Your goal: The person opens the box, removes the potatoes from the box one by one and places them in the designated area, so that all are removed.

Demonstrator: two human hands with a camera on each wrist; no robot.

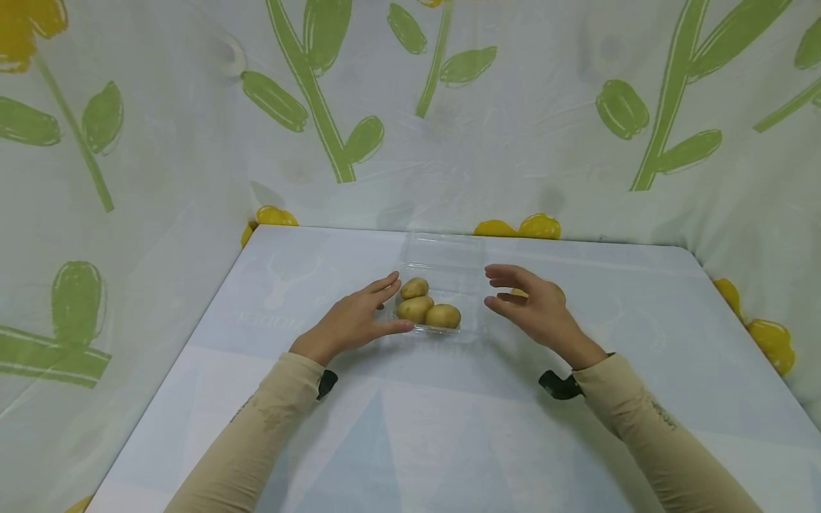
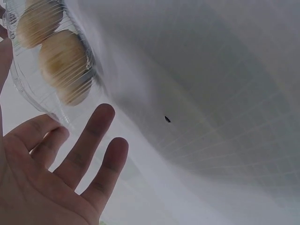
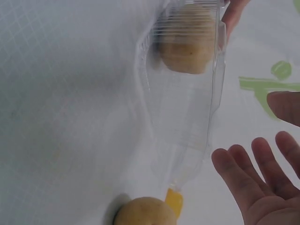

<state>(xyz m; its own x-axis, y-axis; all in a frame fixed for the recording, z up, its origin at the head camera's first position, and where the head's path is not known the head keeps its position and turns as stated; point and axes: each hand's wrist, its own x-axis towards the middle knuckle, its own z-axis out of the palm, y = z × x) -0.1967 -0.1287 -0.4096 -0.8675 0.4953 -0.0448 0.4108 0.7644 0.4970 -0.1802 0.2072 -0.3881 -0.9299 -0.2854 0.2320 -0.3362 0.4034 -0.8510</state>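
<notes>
A clear plastic box (image 1: 471, 313) stands on the table with its see-through lid (image 1: 445, 251) folded back. Three potatoes (image 1: 415, 309) sit in its left half. My left hand (image 1: 353, 320) is at the box's left side, fingers spread and fingertips right at the rim, thumb by the front corner. My right hand (image 1: 535, 303) hovers just right of the box, fingers loosely extended, holding nothing. Another potato (image 3: 145, 213) lies on the table outside the box, mostly hidden behind the right hand in the head view.
The white table (image 1: 410, 427) has faint blue-grey triangle prints. A pale curtain (image 1: 513, 142) with green stems and yellow flowers hangs behind it and along both sides. Dark straps (image 1: 561, 385) sit at both wrists, below beige sleeves (image 1: 256, 427).
</notes>
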